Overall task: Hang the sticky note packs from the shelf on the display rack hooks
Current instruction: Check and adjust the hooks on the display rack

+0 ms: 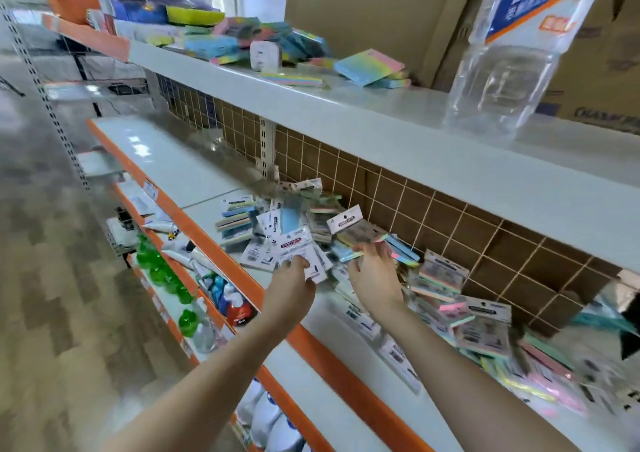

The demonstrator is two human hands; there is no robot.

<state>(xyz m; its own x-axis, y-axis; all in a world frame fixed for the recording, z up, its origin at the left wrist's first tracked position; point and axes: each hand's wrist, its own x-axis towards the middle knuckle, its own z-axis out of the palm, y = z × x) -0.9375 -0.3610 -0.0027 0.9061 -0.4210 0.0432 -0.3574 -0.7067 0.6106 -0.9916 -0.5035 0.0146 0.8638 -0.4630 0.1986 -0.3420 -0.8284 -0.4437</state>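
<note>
Several sticky note packs (446, 299) lie in a loose pile on the white middle shelf (173, 171). My left hand (291, 285) grips a fan of white-carded packs (294, 247) by their lower edge, just above the pile's left end. My right hand (374, 271) pinches one pastel pack with a white header card (349, 225), lifted slightly over the pile. No display rack hooks show in this view. The image is blurred by motion.
Behind the pile stands a brown wire grid back panel (450, 216). The upper shelf (346, 105) carries loose coloured note pads (367, 65) and a large clear water bottle (502, 71). Lower shelves hold green bottles (156, 264) and tubes. The aisle floor (52, 278) lies left.
</note>
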